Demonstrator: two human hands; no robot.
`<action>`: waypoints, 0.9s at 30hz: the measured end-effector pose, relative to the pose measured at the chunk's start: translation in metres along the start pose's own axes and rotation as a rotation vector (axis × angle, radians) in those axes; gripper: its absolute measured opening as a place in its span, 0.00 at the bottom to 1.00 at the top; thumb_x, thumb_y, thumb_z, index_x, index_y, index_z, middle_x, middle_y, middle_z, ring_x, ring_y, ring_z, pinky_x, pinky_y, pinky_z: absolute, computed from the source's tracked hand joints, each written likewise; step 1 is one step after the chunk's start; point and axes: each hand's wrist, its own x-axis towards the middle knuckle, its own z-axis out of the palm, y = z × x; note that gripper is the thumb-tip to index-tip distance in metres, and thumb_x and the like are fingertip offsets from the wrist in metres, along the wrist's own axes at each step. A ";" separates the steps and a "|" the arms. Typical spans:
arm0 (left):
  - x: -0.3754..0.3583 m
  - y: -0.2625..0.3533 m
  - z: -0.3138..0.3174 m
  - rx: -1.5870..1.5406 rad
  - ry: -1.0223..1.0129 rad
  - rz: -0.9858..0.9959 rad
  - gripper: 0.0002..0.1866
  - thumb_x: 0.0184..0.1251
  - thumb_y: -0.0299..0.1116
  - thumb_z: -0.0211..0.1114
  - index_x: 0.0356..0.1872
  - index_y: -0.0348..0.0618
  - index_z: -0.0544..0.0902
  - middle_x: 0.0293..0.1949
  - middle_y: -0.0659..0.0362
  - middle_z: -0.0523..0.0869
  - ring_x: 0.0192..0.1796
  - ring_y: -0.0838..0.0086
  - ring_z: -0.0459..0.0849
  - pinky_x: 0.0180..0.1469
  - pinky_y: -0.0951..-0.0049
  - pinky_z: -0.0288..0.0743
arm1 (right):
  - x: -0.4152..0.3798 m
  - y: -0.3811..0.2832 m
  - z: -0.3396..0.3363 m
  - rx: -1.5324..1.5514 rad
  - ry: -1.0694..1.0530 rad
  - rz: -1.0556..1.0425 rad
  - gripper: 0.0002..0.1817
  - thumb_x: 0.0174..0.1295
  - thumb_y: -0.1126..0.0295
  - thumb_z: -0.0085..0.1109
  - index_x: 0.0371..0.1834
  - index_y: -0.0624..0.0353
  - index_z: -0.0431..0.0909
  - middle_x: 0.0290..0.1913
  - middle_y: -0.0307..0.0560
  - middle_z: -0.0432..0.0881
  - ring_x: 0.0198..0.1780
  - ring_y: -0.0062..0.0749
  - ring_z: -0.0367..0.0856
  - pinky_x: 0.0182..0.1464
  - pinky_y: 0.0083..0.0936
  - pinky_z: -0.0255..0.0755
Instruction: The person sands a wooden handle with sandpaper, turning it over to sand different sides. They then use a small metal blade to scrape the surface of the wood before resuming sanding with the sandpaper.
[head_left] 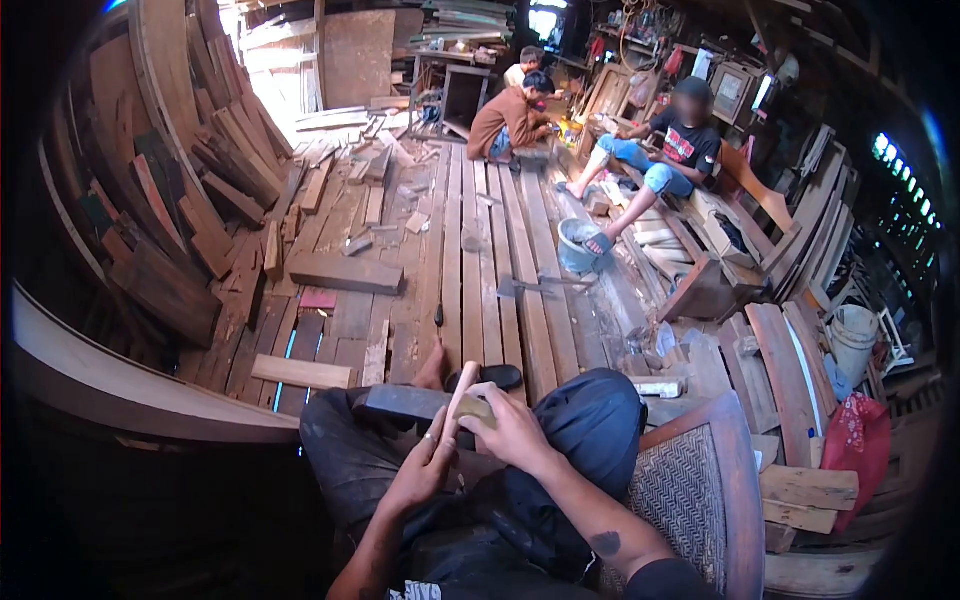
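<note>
My left hand (425,472) is closed around the lower part of a slim, pale wooden stick (461,388), which tilts upward in front of my lap. Pressed against the stick's side is a folded yellow-brown piece that looks like sandpaper (474,410), and my right hand (514,432) grips it. A dark, thick block (405,402) lies across my legs just beyond both hands. Part of the stick's lower end is hidden by my left fingers.
A curved chair frame with a woven panel (680,490) stands at my right. On the plank floor ahead lie a hammer-like tool (540,285) and a wood block (347,272). Several people sit farther back, near a bucket (578,246). Boards (190,190) lean at left.
</note>
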 end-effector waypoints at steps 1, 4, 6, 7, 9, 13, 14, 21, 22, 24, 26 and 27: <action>-0.004 0.004 0.001 0.001 0.023 -0.015 0.35 0.94 0.40 0.55 0.93 0.44 0.56 0.53 0.59 0.86 0.47 0.78 0.81 0.52 0.74 0.79 | -0.003 -0.007 0.004 -0.015 -0.035 0.026 0.23 0.74 0.58 0.73 0.66 0.55 0.80 0.59 0.61 0.89 0.62 0.62 0.88 0.61 0.47 0.83; -0.014 0.005 -0.007 0.103 -0.014 0.030 0.35 0.94 0.40 0.54 0.93 0.43 0.55 0.66 0.53 0.83 0.55 0.73 0.81 0.62 0.71 0.78 | -0.001 -0.014 0.010 -0.037 -0.065 0.062 0.23 0.73 0.55 0.74 0.64 0.53 0.82 0.58 0.59 0.90 0.62 0.62 0.89 0.61 0.48 0.83; -0.018 0.002 -0.008 0.102 -0.022 -0.015 0.35 0.94 0.40 0.54 0.93 0.42 0.55 0.71 0.52 0.79 0.57 0.71 0.81 0.64 0.71 0.78 | 0.006 -0.014 0.011 0.001 -0.039 0.042 0.22 0.73 0.55 0.74 0.63 0.53 0.83 0.56 0.58 0.91 0.60 0.62 0.90 0.60 0.49 0.83; -0.020 0.001 -0.006 0.100 -0.027 -0.035 0.35 0.94 0.40 0.53 0.92 0.41 0.55 0.74 0.52 0.78 0.58 0.70 0.81 0.66 0.71 0.77 | 0.011 -0.010 0.012 0.030 -0.025 0.001 0.20 0.73 0.56 0.74 0.60 0.53 0.84 0.53 0.57 0.92 0.58 0.61 0.91 0.57 0.48 0.84; -0.023 0.010 0.001 0.106 -0.015 0.035 0.34 0.94 0.40 0.53 0.91 0.40 0.57 0.71 0.53 0.79 0.57 0.71 0.81 0.64 0.70 0.78 | 0.020 -0.009 0.010 -0.048 0.007 0.024 0.19 0.72 0.56 0.74 0.59 0.53 0.84 0.52 0.57 0.92 0.56 0.60 0.91 0.56 0.48 0.84; -0.027 0.017 0.017 -0.007 0.015 0.040 0.32 0.94 0.40 0.54 0.89 0.38 0.61 0.64 0.55 0.81 0.52 0.75 0.80 0.59 0.71 0.79 | 0.028 0.003 0.009 -0.153 0.125 -0.044 0.19 0.73 0.55 0.72 0.55 0.56 0.84 0.49 0.56 0.90 0.51 0.63 0.90 0.51 0.52 0.82; -0.026 0.021 0.019 -0.033 0.035 0.012 0.31 0.94 0.40 0.54 0.88 0.37 0.62 0.62 0.55 0.81 0.51 0.75 0.79 0.58 0.71 0.79 | 0.025 0.004 0.012 -0.216 0.138 -0.055 0.18 0.73 0.55 0.72 0.54 0.57 0.84 0.49 0.56 0.90 0.50 0.63 0.90 0.51 0.52 0.82; -0.028 0.003 0.029 -0.031 0.057 -0.130 0.21 0.96 0.45 0.52 0.73 0.39 0.75 0.42 0.64 0.80 0.37 0.82 0.76 0.39 0.76 0.73 | 0.009 0.003 0.028 -0.058 0.294 -0.009 0.18 0.71 0.55 0.76 0.46 0.58 0.84 0.43 0.59 0.89 0.48 0.63 0.90 0.47 0.51 0.82; -0.026 0.008 0.030 -0.045 0.061 -0.146 0.20 0.96 0.45 0.52 0.70 0.40 0.76 0.37 0.67 0.78 0.34 0.83 0.74 0.34 0.77 0.71 | 0.019 -0.001 0.019 -0.031 0.290 0.046 0.17 0.71 0.56 0.75 0.45 0.59 0.83 0.43 0.59 0.89 0.48 0.63 0.90 0.47 0.51 0.82; -0.025 0.015 0.029 -0.130 0.046 -0.152 0.18 0.96 0.44 0.52 0.66 0.40 0.77 0.35 0.67 0.76 0.32 0.83 0.72 0.32 0.76 0.68 | 0.030 0.004 0.018 -0.100 0.276 0.064 0.18 0.70 0.56 0.76 0.45 0.59 0.84 0.43 0.58 0.89 0.47 0.62 0.90 0.46 0.51 0.82; -0.025 0.014 0.027 -0.193 0.037 -0.165 0.16 0.95 0.43 0.53 0.62 0.39 0.77 0.35 0.66 0.76 0.34 0.80 0.73 0.37 0.74 0.71 | 0.020 0.002 0.021 -0.115 0.170 -0.012 0.17 0.70 0.56 0.76 0.44 0.59 0.83 0.43 0.56 0.89 0.47 0.61 0.90 0.47 0.53 0.81; -0.023 0.011 0.027 -0.207 0.015 -0.149 0.16 0.95 0.43 0.53 0.63 0.39 0.77 0.36 0.66 0.76 0.35 0.81 0.73 0.38 0.75 0.71 | 0.005 -0.005 0.024 -0.124 0.123 -0.063 0.17 0.69 0.56 0.76 0.45 0.59 0.84 0.44 0.56 0.89 0.46 0.61 0.90 0.47 0.52 0.82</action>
